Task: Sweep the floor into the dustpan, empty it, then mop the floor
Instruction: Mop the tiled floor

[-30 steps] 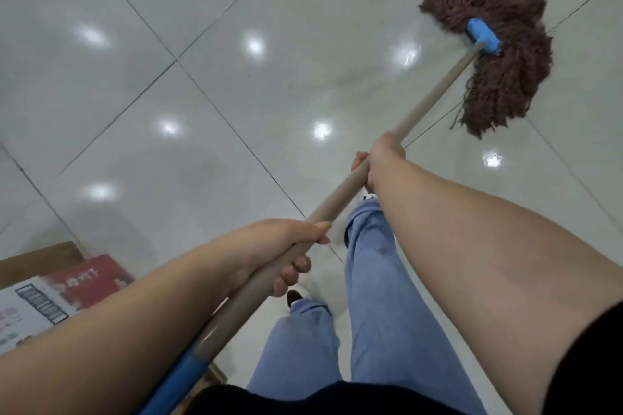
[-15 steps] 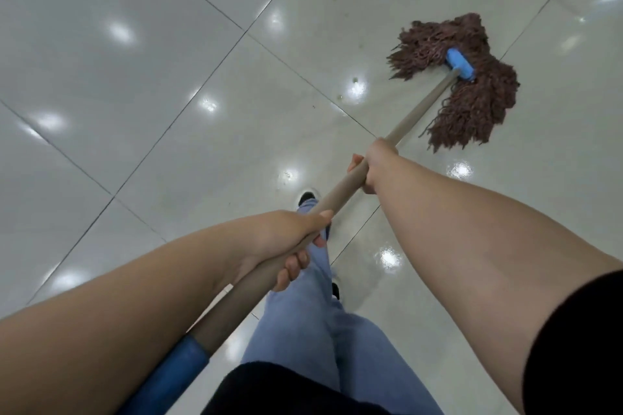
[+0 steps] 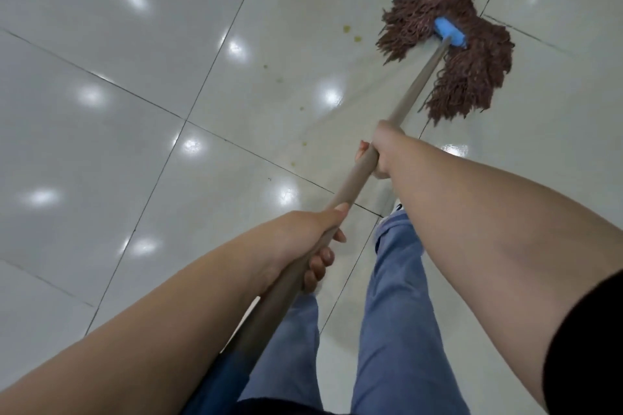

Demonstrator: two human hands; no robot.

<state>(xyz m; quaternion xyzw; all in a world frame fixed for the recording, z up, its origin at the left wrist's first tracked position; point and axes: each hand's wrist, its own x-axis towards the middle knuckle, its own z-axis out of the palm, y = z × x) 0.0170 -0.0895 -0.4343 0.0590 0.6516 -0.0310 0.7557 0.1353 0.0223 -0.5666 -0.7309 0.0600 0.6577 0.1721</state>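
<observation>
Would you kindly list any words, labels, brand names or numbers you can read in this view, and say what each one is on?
None: no readable text shows in this view.
The mop head, its blue clamp, the handle, the floor tiles and the blue trousers carry no visible lettering.

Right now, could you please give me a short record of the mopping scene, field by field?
stage: mopping
mop head: brown strings spread on the floor, blue clamp on top
handle: tan pole slanting from lower left to the clamp
left hand: grips the pole nearer the body
right hand: grips the pole farther down
floor: glossy pale tiles, yellowish spots left of the mop
legs: blue trousers below the pole
</observation>
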